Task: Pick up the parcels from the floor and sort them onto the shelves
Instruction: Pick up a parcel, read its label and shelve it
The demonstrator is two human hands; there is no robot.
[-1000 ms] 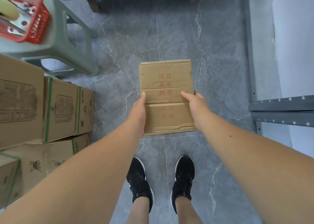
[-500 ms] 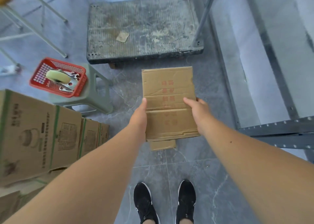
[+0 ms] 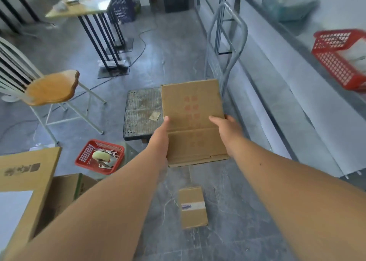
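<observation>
A flat brown cardboard parcel (image 3: pixel 193 110) with red print is held in the air in front of me. My left hand (image 3: pixel 160 138) grips its left edge and my right hand (image 3: pixel 227 131) grips its right edge, thumbs on top. A smaller brown parcel (image 3: pixel 193 207) with a white and blue label lies on the grey floor below, between my forearms. The grey metal shelves (image 3: pixel 297 94) run along the right side, beside the held parcel.
A platform trolley (image 3: pixel 141 112) with a tall handle (image 3: pixel 227 41) stands just beyond the parcel. A red basket (image 3: pixel 100 156) sits on a stool at lower left, next to stacked cartons (image 3: pixel 29 173). A wooden chair (image 3: pixel 51 87) and table (image 3: pixel 83 5) stand at left; another red basket (image 3: pixel 340 61) rests on the shelf.
The flat parcel has come up off the floor in both hands. My view has tilted up, uncovering a smaller parcel on the floor and bringing the trolley, chair and shelves into sight.
</observation>
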